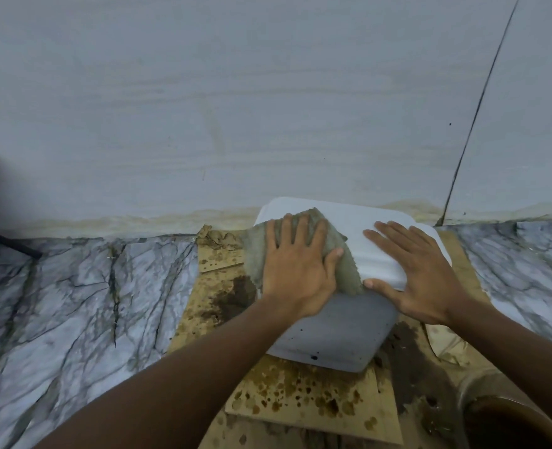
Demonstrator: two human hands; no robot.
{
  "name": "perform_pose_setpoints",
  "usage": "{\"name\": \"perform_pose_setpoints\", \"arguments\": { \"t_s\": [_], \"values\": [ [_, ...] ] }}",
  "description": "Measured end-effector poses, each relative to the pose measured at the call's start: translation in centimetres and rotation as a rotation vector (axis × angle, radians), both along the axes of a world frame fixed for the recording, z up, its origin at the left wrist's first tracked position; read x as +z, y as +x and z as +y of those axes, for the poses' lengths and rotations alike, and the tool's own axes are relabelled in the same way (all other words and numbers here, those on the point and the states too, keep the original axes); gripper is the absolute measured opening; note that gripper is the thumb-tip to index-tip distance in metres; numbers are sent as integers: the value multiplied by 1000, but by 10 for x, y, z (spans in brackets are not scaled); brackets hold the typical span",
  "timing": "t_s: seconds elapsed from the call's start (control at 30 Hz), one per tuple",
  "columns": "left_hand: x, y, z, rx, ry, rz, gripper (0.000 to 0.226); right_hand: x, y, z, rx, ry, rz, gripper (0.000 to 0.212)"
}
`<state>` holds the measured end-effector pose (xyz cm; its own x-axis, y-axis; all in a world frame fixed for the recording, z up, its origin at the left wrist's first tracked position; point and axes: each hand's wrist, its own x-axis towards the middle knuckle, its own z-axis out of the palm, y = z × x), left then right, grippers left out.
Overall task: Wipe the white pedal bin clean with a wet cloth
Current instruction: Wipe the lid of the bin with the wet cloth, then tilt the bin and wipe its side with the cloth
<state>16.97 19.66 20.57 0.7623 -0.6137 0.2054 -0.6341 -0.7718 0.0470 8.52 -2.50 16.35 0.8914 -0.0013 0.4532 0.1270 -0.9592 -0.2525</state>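
Your white plastic pedal bin (342, 328) stood on stained brown cardboard (300, 393) by the wall (268, 92). Your left hand (295, 264) pressed the grey-green cloth (255, 251) flat on its lid, your right hand (420, 273) rested beside; both grips were open. A brown round bucket (508, 426) was cut off at the corner.

We read this as an indoor domestic spot at floor level; the room type is unclear. The floor (73, 303) is glossy white tile with dark marble veining. The wall (268, 92) is large pale tile, with a dark grout seam (475, 118) running up at right. A yellowish stain band (138, 218) runs along the wall base. Spotted, stained cardboard sheets (300, 393) lie on the floor against the wall, under the white pedal bin (349, 332). A round container (482, 384) with brown contents sits lower right.
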Motion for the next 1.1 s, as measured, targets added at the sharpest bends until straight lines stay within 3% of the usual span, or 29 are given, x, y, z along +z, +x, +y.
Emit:
{"name": "perform_pose_setpoints", "arguments": {
  "t_s": [0.2, 0.33, 0.63, 0.9, 1.1],
  "values": [
    [38, 76, -4, -123, 51, 217, 65, 0, 0, 2, 1, -2, 24, 82],
    [39, 100, 12, -54, -140, 375, 59, 4, 0, 2, 11, -2, 44, 82],
    [0, 68, 10, -121, -182, -230, 57, 19, 20, -14, -23, 45, 122, 88],
    [-28, 88, -12, -134, -369, -458, 51, 34, 64, -36, -61, 168, 142, 90],
    [-74, 112, -21, -140, -322, -550, 67, 35, 102, -58, -89, 297, 144, 76]
  ]
}}
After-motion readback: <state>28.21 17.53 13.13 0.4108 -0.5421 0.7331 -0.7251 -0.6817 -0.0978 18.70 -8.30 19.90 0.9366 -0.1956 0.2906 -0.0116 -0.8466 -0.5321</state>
